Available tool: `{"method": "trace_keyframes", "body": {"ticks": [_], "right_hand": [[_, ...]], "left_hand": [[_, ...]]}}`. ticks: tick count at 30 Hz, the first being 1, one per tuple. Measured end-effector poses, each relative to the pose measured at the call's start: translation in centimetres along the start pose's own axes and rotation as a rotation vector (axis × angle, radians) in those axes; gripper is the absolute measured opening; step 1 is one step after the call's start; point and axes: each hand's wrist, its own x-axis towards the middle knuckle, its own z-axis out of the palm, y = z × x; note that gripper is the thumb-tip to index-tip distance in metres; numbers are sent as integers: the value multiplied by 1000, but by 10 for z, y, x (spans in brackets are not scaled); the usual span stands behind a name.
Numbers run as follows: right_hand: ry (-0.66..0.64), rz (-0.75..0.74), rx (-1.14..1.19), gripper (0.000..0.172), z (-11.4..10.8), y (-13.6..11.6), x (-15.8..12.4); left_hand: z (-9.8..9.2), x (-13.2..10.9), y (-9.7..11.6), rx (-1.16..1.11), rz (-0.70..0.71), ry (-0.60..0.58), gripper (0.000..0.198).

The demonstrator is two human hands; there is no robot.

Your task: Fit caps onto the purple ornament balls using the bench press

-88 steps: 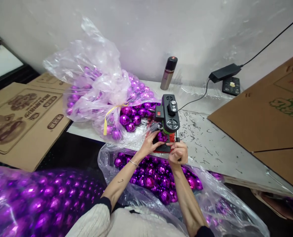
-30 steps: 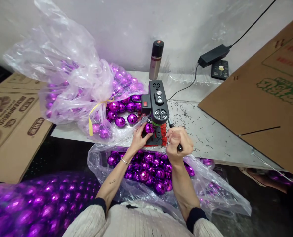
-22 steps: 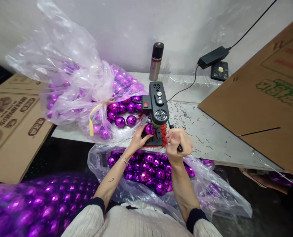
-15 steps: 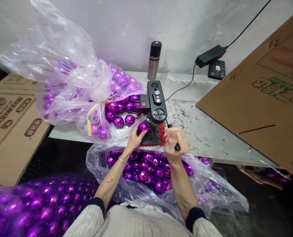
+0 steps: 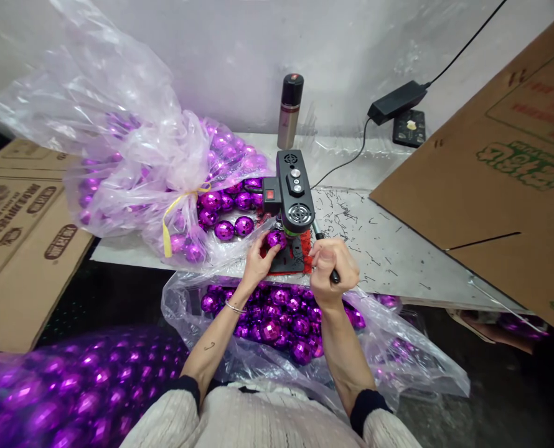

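A small black bench drill point(image 5: 294, 200) stands on a red pad point(image 5: 307, 248) near the table's front edge. My left hand point(image 5: 257, 261) pinches a shiny purple faceted ball point(image 5: 275, 239) and holds it under the drill head. My right hand point(image 5: 332, 270) is a fist wrapped round the drill's black lever handle point(image 5: 325, 256), just right of the machine. Below both hands an open clear bag point(image 5: 300, 323) holds several more purple balls.
A tied clear bag of purple balls point(image 5: 165, 168) lies left of the drill. A spray can point(image 5: 289, 111) stands at the wall, with a black power adapter point(image 5: 397, 102) to its right. Cardboard sheets point(image 5: 496, 186) lean right and lie left. Another bag of balls point(image 5: 71, 392) fills the lower left.
My left hand drew the purple ball slightly out to the left, then set it back under the drill head. My right hand kept its grip on the lever. The view shifted a little.
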Motion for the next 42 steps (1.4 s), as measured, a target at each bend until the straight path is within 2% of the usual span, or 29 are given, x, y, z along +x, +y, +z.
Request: {"method": "trace_keyframes", "body": {"ticks": [7, 11, 19, 26, 42], "right_hand": [[8, -25, 25, 31, 0, 2, -1], [-8, -40, 25, 30, -2, 5, -4], [-18, -40, 24, 32, -3, 15, -24], [10, -112, 23, 35, 5, 32, -47], [105, -55, 100, 41, 18, 49, -72]], "left_hand": [[1, -4, 10, 256, 176, -71, 63], [4, -4, 12, 286, 267, -122, 63], [6, -4, 10, 238, 238, -130, 62], [8, -5, 7, 215, 220, -111, 62], [8, -6, 6, 236, 232, -123, 61]]}}
